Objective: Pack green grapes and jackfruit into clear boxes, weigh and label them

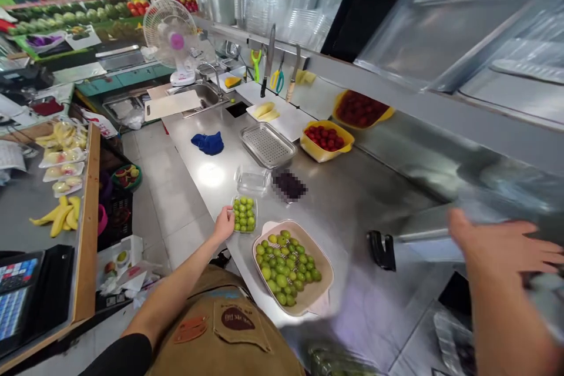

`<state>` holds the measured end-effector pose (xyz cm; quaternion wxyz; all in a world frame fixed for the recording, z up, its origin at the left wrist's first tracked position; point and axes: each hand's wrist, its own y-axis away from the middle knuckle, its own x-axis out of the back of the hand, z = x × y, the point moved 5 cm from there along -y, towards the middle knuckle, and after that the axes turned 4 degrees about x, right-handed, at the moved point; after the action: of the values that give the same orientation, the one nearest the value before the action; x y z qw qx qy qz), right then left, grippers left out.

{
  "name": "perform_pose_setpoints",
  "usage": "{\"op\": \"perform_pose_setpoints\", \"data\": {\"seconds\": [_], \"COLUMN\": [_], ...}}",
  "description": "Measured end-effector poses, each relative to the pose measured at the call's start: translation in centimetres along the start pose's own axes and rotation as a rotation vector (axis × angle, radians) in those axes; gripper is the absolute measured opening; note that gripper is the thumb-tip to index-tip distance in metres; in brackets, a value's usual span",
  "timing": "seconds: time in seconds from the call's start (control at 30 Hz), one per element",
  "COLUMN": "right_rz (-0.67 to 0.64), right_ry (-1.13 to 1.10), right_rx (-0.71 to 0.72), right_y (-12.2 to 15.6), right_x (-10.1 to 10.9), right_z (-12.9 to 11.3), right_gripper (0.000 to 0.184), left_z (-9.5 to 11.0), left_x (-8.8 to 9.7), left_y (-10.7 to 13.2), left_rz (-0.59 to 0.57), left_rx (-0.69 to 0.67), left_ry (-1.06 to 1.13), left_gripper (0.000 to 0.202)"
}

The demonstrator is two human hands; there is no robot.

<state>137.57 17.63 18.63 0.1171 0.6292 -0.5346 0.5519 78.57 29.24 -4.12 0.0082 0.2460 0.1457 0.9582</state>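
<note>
A clear plastic box filled with small round green fruits sits near the front edge of the steel counter. My left hand grips its left rim, fingers curled. To its right stands a pale pink basket with a mesh bottom, holding many more green fruits. Far out to the right is my right hand, its fingers spread, beside blurred clear plastic packaging; nothing shows in its grasp. An unfilled clear container lies just beyond the green-fruit box.
A black stapler lies on the right. Farther back are a pixelated dark item, a perforated steel tray, a yellow basket of red fruits and a blue cloth. Knives hang at the wall; a fan stands beyond.
</note>
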Motion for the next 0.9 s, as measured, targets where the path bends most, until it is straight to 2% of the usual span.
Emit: {"op": "perform_pose_setpoints", "data": {"seconds": [0.03, 0.1, 0.13, 0.23, 0.27, 0.33, 0.4, 0.47, 0.53, 0.57, 0.6, 0.67, 0.73, 0.8, 0.9], "right_rz": [-0.001, -0.148, -0.248, -0.612, -0.701, -0.817, -0.883, -0.948, -1.035, -1.085, -1.145, -1.326, -1.584, -1.795, -1.895], "right_ry": [-0.048, -0.105, -0.133, -0.336, -0.394, -0.454, -0.525, -0.65, -0.806, -0.882, -0.951, -1.03, -1.013, -0.949, -0.901], "right_rx": [0.012, 0.129, 0.206, 0.567, 0.663, 0.791, 0.865, 0.889, 0.836, 0.786, 0.729, 0.619, 0.561, 0.554, 0.623], "right_y": [2.1, 7.9, 11.5, 24.3, 28.5, 35.6, 40.6, 43.9, 46.2, 47.3, 48.6, 51.9, 56.3, 61.1, 68.0], "right_x": [0.8, 1.7, 1.9, 1.9, 2.0, 2.3, 2.6, 2.5, 1.8, 1.2, 0.6, -0.6, -1.3, -1.4, -0.8], "right_z": [-2.0, -7.8, -11.2, -22.0, -25.0, -29.4, -32.1, -33.9, -35.6, -36.5, -37.5, -40.0, -42.9, -46.0, -51.2], "right_gripper": [0.112, 0.099, 0.092, 0.071, 0.069, 0.074, 0.073, 0.055, 0.039, 0.037, 0.04, 0.056, 0.072, 0.076, 0.077], "left_z": [0.0, 0.1, 0.2, 1.0, 1.4, 1.9, 1.8, 1.0, -0.6, -1.5, -2.4, -4.5, -6.8, -9.5, -14.0], "left_x": [0.3, 0.9, 1.3, 2.9, 3.7, 5.9, 8.7, 12.0, 15.3, 16.9, 18.5, 21.5, 24.6, 27.7, 32.6], "left_y": [0.5, 1.6, 2.2, 4.6, 5.5, 7.4, 9.2, 10.6, 11.7, 12.2, 12.5, 12.9, 13.1, 13.3, 13.6], "left_rz": [0.028, 0.081, 0.106, 0.193, 0.223, 0.292, 0.377, 0.482, 0.596, 0.653, 0.706, 0.796, 0.873, 0.941, 0.971], "left_rx": [0.003, 0.007, 0.006, -0.02, -0.038, -0.083, -0.1, -0.064, -0.004, 0.02, 0.037, 0.062, 0.095, 0.135, 0.113], "left_ry": [0.029, 0.084, 0.107, 0.211, 0.264, 0.377, 0.446, 0.476, 0.507, 0.531, 0.56, 0.619, 0.678, 0.741, 0.877], "left_gripper": [0.019, 0.021, 0.023, 0.029, 0.031, 0.036, 0.039, 0.038, 0.037, 0.037, 0.038, 0.04, 0.043, 0.047, 0.053]}}
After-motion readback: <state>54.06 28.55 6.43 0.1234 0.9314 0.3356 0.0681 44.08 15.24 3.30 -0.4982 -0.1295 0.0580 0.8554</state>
